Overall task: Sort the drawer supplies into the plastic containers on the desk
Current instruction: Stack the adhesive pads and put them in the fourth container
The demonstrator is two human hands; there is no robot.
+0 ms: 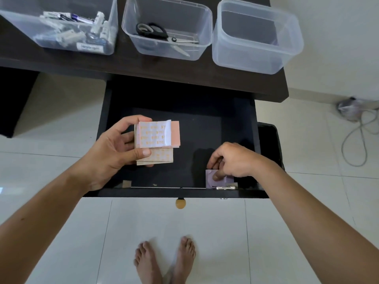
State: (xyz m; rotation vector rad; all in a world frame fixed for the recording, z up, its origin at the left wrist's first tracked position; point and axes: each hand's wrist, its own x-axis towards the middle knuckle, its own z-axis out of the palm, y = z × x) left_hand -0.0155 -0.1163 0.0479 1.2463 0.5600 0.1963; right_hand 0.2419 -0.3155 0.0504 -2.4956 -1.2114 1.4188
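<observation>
My left hand (114, 148) holds a stack of pink and tan sticky-note pads (158, 138) above the open black drawer (205, 130). In the drawer's front right corner my right hand (231, 160) pinches a small purple note pad (211, 178) that lies on the drawer floor. Three clear plastic containers stand on the dark desk: the left container (110, 37) holds pens and markers, the middle container (205, 27) holds black-handled scissors (155, 31), and the right container (287, 37) has nothing in it.
A small metal clip (225, 187) lies against the drawer's front wall, beside the purple pad. A round knob (180, 203) sticks out of the drawer front. My bare feet stand on white floor tiles. A grey cable (361, 132) lies on the floor at the right.
</observation>
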